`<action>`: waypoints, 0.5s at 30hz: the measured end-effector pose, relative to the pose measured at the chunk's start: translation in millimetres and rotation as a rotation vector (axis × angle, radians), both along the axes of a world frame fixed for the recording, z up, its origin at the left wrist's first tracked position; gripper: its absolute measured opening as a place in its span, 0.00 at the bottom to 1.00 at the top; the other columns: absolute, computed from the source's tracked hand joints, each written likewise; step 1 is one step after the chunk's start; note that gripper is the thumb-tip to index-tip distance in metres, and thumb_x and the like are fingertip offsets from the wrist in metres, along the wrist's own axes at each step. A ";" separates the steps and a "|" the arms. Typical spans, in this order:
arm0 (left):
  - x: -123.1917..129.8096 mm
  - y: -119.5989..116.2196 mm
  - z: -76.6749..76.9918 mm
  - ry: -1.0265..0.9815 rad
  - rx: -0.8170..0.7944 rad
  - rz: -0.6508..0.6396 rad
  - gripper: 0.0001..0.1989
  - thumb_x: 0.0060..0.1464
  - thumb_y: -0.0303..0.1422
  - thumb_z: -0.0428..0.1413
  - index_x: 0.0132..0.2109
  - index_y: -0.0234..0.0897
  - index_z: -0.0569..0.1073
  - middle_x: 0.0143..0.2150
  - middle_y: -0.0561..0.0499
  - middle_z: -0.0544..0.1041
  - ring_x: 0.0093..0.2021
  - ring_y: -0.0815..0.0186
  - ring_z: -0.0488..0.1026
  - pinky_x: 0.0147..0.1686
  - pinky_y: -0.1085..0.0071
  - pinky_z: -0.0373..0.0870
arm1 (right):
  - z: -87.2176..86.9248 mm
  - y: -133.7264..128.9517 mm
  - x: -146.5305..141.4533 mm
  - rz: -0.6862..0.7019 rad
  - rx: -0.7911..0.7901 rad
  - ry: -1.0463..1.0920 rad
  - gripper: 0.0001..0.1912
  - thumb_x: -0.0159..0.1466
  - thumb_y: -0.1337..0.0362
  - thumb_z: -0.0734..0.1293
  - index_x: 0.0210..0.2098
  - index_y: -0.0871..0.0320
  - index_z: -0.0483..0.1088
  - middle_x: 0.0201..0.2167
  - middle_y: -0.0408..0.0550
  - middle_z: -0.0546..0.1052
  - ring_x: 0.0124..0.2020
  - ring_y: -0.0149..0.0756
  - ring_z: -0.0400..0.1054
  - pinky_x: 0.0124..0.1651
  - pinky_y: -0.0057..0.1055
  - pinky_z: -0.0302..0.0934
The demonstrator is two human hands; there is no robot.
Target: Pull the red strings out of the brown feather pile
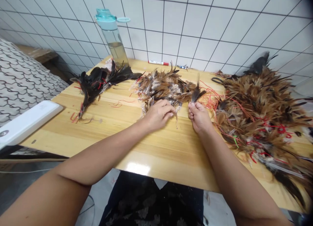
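In the head view, a loose pile of brown and tan feathers lies on the wooden table in front of me. My left hand rests at the pile's near edge, its fingers curled together; what they hold, if anything, is hidden. A pale wisp hangs by its fingertips. To the right, my right hand pinches a small tuft of dark feathers by its lower end, tips pointing up. Red threads lie tangled just beyond this hand.
Tied brown feather bunches heap at the right. Black feather bundles lie at the left, by a blue-lidded water bottle. A red-capped marker sits along the tiled wall. A white oblong device is at the table's left edge.
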State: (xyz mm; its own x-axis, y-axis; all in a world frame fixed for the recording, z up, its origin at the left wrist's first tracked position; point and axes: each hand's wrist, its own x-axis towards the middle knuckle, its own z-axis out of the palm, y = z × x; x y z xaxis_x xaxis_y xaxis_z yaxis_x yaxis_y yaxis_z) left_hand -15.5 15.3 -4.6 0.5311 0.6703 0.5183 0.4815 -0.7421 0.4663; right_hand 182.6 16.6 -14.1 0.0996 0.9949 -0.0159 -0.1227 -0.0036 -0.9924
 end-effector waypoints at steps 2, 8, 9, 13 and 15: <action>3.3 4.4 0.3 0.025 0.038 0.049 0.10 0.58 0.27 0.50 0.42 0.34 0.76 0.39 0.45 0.73 0.43 0.63 0.67 0.44 0.67 0.63 | -2.7 -0.7 -2.7 0.006 0.024 -0.037 0.18 0.54 0.47 0.69 0.28 0.56 0.64 0.18 0.35 0.56 0.18 0.24 0.46 0.20 0.25 0.40; 20.6 15.9 10.6 0.292 0.182 0.011 0.12 0.60 0.28 0.49 0.44 0.39 0.76 0.40 0.45 0.70 0.42 0.62 0.63 0.40 0.68 0.60 | -5.7 -1.5 -3.3 0.008 0.092 -0.144 0.19 0.56 0.45 0.66 0.27 0.55 0.63 0.18 0.36 0.57 0.20 0.27 0.50 0.23 0.26 0.47; 22.7 17.9 11.4 0.361 0.209 -0.018 0.11 0.59 0.28 0.49 0.43 0.39 0.76 0.40 0.45 0.70 0.42 0.62 0.62 0.40 0.68 0.60 | -5.9 -1.7 -3.0 0.011 0.103 -0.150 0.19 0.56 0.45 0.66 0.27 0.55 0.63 0.18 0.36 0.57 0.20 0.27 0.51 0.23 0.26 0.47; 24.3 25.3 9.5 0.489 0.237 -0.031 0.08 0.58 0.29 0.52 0.40 0.36 0.76 0.39 0.45 0.71 0.42 0.61 0.63 0.40 0.68 0.60 | -7.4 -2.3 -2.4 0.015 0.131 -0.175 0.21 0.57 0.43 0.64 0.26 0.55 0.63 0.17 0.36 0.56 0.20 0.28 0.50 0.23 0.26 0.47; 21.4 26.2 7.4 0.441 0.211 0.003 0.09 0.59 0.29 0.51 0.39 0.36 0.76 0.39 0.45 0.71 0.42 0.62 0.63 0.41 0.68 0.61 | -8.9 -2.2 -1.6 0.014 0.135 -0.180 0.22 0.57 0.42 0.64 0.26 0.55 0.63 0.17 0.36 0.57 0.20 0.28 0.50 0.23 0.26 0.47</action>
